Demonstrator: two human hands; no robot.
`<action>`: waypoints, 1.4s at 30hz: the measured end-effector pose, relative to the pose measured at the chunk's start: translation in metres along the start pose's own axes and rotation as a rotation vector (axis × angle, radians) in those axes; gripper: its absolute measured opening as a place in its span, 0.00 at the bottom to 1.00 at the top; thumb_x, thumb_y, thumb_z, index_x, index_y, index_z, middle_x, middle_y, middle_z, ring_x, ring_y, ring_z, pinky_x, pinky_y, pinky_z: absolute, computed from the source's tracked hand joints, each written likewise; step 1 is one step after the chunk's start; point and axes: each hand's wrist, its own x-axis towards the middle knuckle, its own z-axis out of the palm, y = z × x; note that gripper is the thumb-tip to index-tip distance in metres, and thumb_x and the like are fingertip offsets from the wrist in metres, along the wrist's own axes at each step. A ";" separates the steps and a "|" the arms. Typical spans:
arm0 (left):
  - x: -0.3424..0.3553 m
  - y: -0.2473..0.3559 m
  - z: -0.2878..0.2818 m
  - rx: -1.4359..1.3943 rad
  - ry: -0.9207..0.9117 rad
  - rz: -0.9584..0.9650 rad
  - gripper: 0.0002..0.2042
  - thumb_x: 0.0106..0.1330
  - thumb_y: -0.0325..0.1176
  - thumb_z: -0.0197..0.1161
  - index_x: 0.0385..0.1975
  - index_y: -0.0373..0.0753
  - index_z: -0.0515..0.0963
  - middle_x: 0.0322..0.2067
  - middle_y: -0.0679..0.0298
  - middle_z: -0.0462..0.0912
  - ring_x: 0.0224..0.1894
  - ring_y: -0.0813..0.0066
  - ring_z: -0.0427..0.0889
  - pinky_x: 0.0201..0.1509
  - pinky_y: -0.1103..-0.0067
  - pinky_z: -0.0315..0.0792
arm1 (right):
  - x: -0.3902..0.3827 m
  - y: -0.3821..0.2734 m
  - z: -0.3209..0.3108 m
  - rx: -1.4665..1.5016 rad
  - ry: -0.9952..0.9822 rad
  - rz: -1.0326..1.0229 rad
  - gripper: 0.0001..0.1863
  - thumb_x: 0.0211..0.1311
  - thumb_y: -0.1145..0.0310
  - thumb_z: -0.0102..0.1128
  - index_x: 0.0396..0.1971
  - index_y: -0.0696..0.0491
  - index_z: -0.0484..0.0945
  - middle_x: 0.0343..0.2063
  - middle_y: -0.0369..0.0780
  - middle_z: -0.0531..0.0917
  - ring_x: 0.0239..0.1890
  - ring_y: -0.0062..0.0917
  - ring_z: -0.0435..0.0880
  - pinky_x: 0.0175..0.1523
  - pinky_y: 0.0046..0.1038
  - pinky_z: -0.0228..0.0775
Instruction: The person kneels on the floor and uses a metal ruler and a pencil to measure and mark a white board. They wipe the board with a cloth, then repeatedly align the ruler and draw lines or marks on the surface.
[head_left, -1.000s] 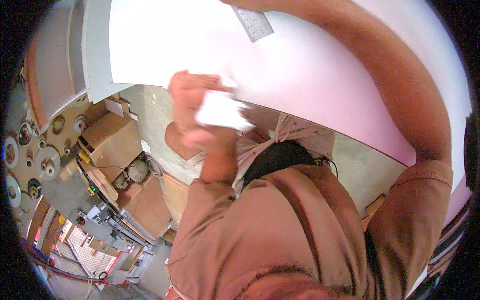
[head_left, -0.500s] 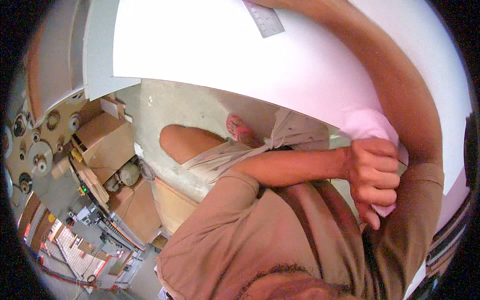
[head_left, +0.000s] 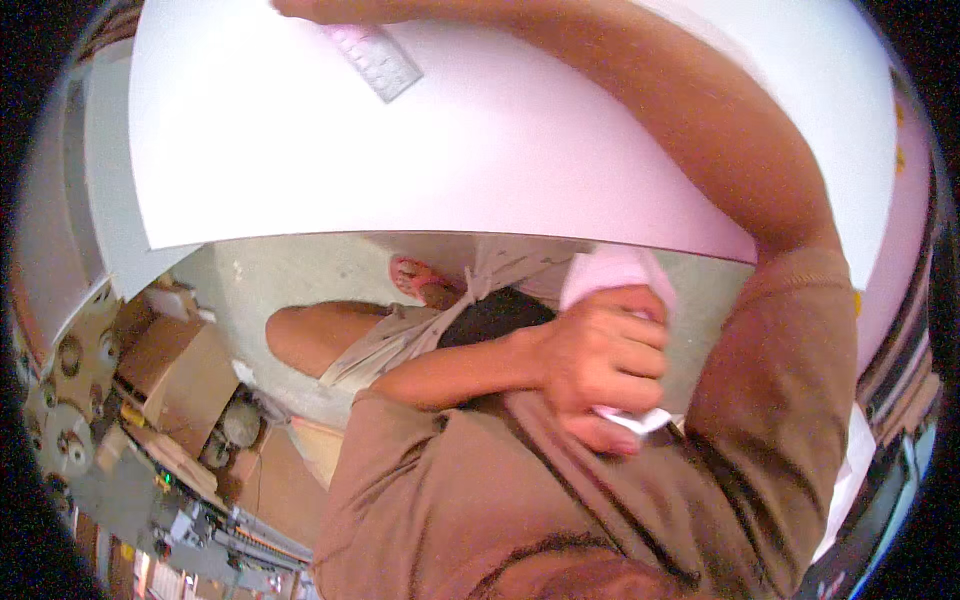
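Observation:
My left hand (head_left: pixel 610 360) is closed in a fist in front of my chest. It grips a crumpled pinkish-white cloth (head_left: pixel 620 272), which bulges out above the knuckles and pokes out white below them. The cloth's top lies close to the near edge of a large white sheet (head_left: pixel 450 170). My right arm reaches across that sheet to the far left. Only part of my right hand (head_left: pixel 320 10) shows at the top edge of the picture, its fingers mostly cut off. Beside it, a metal ruler (head_left: pixel 388 75) lies on the sheet, one end hidden by the hand.
A pale grey panel edge (head_left: pixel 115 190) runs along the sheet's left side. On the floor at the left stand a cardboard box (head_left: pixel 190 375), a round motor-like part (head_left: pixel 238 425) and a board with round discs (head_left: pixel 70 400). My bent leg (head_left: pixel 310 335) is below the sheet.
The view has shifted. My left hand has drawn leftward with the cloth, away from my right upper arm. The right hand and ruler now appear further left.

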 end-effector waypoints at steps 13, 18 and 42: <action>-0.029 0.054 -0.035 0.137 1.116 -0.223 0.42 0.57 0.81 0.48 0.41 0.39 0.67 0.41 0.61 0.68 0.48 0.66 0.72 0.64 0.62 0.70 | -0.187 -0.110 -0.108 0.119 0.171 -0.113 0.29 0.61 0.49 0.67 0.58 0.50 0.78 0.54 0.51 0.80 0.53 0.45 0.80 0.56 0.45 0.73; -0.017 0.053 0.024 0.061 0.754 -0.311 0.41 0.65 0.79 0.41 0.47 0.39 0.70 0.49 0.53 0.70 0.52 0.64 0.69 0.63 0.66 0.66 | -0.276 -0.152 -0.059 0.026 0.321 0.090 0.34 0.55 0.49 0.73 0.60 0.47 0.74 0.60 0.53 0.74 0.54 0.44 0.77 0.54 0.44 0.70; -0.018 0.036 -0.167 1.555 0.233 -0.770 0.23 0.78 0.50 0.50 0.56 0.35 0.75 0.53 0.49 0.76 0.58 0.51 0.70 0.65 0.59 0.61 | -0.242 -0.096 -0.013 -0.480 0.743 0.140 0.20 0.47 0.58 0.74 0.43 0.29 0.82 0.46 0.21 0.78 0.50 0.23 0.77 0.50 0.40 0.58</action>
